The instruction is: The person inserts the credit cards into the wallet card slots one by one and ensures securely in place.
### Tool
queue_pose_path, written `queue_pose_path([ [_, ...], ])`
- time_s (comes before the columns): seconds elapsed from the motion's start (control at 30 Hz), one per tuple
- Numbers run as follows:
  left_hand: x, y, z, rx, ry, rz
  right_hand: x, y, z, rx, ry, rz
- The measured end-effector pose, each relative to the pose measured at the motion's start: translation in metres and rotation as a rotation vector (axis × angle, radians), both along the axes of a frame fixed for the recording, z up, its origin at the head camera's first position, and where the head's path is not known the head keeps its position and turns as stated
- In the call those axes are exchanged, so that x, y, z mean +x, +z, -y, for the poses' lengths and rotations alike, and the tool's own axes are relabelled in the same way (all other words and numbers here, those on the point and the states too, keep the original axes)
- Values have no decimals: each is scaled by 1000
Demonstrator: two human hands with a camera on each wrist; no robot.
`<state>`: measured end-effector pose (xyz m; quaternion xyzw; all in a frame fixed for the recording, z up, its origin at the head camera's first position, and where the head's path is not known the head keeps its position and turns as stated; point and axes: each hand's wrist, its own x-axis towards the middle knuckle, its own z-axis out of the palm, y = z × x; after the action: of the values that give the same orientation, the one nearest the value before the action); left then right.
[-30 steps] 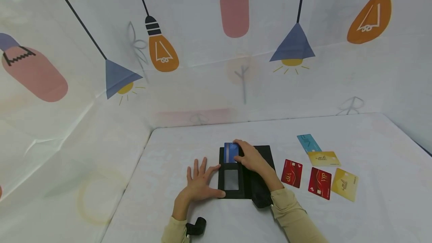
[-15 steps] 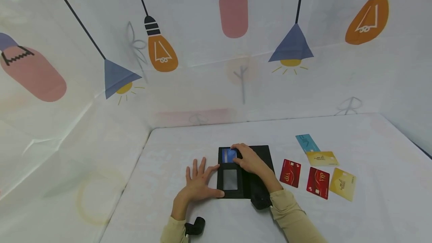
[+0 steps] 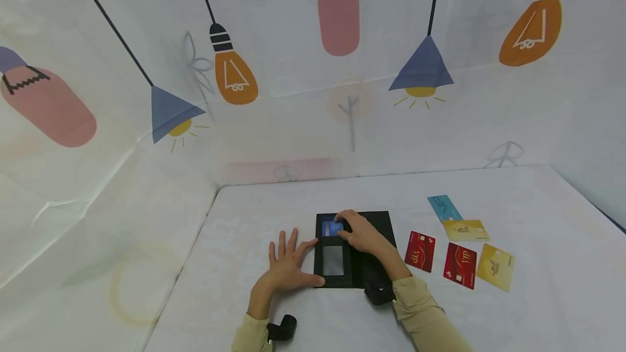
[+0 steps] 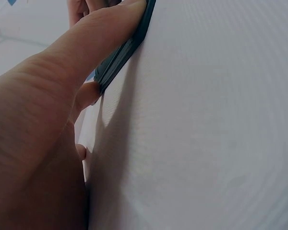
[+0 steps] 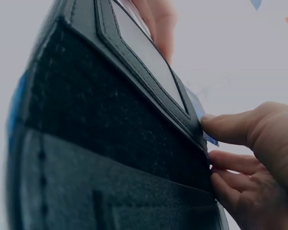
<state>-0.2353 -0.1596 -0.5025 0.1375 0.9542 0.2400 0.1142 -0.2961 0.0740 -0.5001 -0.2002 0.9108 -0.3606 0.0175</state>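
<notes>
A black bifold wallet (image 3: 356, 281) lies spread on the white table. My right hand (image 3: 360, 234) pinches a blue card (image 3: 331, 228) between thumb and fingers at the wallet's upper left part. In the right wrist view, the thumb presses by the wallet's edge, where a bit of the blue card (image 5: 210, 139) shows behind the clear window panel. The card's lower part is hidden inside the wallet. My left hand (image 3: 286, 271) is spread on the table; its thumb and index fingertip touch the wallet's left side. Its thumb lies on the wallet's edge (image 4: 122, 57) in the left wrist view.
Right of the wallet lie two red VIP cards (image 3: 420, 251), two yellow cards (image 3: 496, 266) and a teal card (image 3: 444, 207), which one yellow card overlaps. Behind the table (image 3: 274, 200) hangs a white sheet printed with lamps and bulbs.
My right hand has pushed the blue card down toward me, deeper into the wallet, so less of it shows. The left hand has held its place.
</notes>
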Motion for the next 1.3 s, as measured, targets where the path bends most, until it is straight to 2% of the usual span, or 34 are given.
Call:
queue_pose_path([
  [0.33,3,3,2,7,4,-6,2,-1,-3,12,125,-63],
  [0.7,3,4,1,14,4,2,4,-3,-6,7,194,-91],
  [1.17,1,2,1,14,1,2,3,-4,-9,4,215,-111],
  [1.3,1,2,0,22,-3,9,4,-4,-9,1,202,-70],
])
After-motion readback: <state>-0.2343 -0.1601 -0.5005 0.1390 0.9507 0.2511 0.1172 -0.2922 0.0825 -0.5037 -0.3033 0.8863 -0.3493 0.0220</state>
